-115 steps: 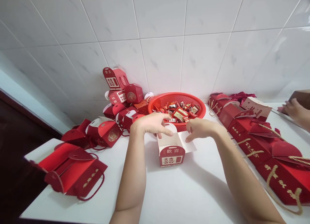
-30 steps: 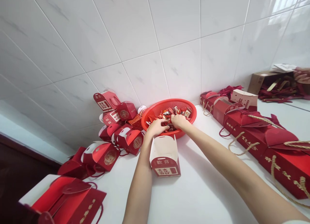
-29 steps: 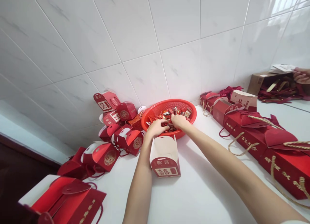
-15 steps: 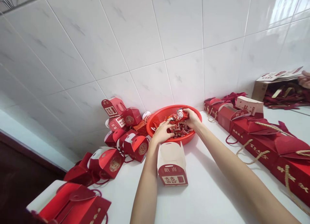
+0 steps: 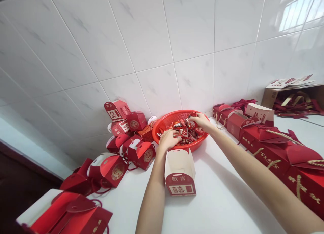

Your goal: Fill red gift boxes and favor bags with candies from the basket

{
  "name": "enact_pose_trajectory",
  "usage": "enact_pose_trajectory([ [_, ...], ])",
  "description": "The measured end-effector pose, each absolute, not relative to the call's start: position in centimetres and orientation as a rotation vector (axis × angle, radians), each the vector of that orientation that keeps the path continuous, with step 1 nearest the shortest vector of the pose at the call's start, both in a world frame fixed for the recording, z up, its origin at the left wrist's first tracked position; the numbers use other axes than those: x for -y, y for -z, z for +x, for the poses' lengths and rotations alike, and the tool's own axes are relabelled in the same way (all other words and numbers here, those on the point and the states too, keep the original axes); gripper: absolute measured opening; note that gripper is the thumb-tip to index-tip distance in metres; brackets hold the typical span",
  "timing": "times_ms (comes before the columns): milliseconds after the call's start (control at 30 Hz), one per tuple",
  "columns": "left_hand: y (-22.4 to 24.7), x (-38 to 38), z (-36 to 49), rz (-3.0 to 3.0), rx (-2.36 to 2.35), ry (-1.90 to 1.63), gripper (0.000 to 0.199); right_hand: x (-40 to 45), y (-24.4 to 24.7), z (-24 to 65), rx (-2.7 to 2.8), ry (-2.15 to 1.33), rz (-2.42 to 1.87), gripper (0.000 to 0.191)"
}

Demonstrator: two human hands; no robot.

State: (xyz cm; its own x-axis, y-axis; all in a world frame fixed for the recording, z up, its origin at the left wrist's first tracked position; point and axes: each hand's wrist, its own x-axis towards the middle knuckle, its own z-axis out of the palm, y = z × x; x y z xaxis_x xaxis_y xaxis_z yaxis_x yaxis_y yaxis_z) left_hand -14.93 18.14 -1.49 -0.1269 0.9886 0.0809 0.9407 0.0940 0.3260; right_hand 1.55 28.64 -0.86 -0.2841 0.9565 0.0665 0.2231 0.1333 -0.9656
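A red plastic basket [image 5: 165, 119] stands by the wall, holding many wrapped candies [image 5: 183, 131] in red and white. My left hand [image 5: 170, 139] rests over the candies at the basket's near left, its fingers curled; what they hold, if anything, is hidden. At the basket's right side, my right hand [image 5: 199, 121] has its fingers together on a dark red wrapper near the rim. Just in front of the basket stands a small open-topped box [image 5: 180, 185], red and cream with white characters, between my forearms. Neither hand touches it.
Red gift boxes [image 5: 140, 154] are piled at the left, with a larger one [image 5: 76, 210] nearest. A row of red boxes with rope handles [image 5: 268, 149] runs along the right. A cardboard box [image 5: 269, 97] with ribbons stands at the far right. Behind is a tiled wall [image 5: 192, 82].
The red packets held between my hands have left them, showing more candies in the basket. My hands are farther apart. The other person's hand at the far right is out of view.
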Motion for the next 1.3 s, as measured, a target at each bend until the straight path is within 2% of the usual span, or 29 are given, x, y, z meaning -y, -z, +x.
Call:
enact_pose_trajectory([
  [233,1.3,-18.0,-14.8,1.944,-2.18,-0.485,0.036,-29.6,1.1,1.6,2.193,-0.959,-1.504,0.012],
  [433,1.8,-18.0,-15.1,1.966,-2.186,-0.527,0.033,-29.0,2.5,0.4,2.36,-0.874,-1.515,0.026],
  [600,2.0,-17.9,-15.0,1.998,-2.213,-0.508,0.032,-29.4,2.5,0.9,2.283,-0.995,-1.411,0.015],
  [967,1.7,-17.8,-14.7,1.989,-2.192,-0.486,0.03,-29.0,2.5,1.9,1.823,-1.575,-0.952,0.017],
  [1167,1.6,-17.8,-14.6,1.949,-2.168,-0.528,0.03,-29.1,2.7,1.9,1.731,-1.514,-0.918,0.012],
  [1300,1.6,-17.9,-14.7,1.967,-2.164,-0.528,0.045,-29.5,3.5,1.8,1.761,-1.411,-0.923,0.012],
])
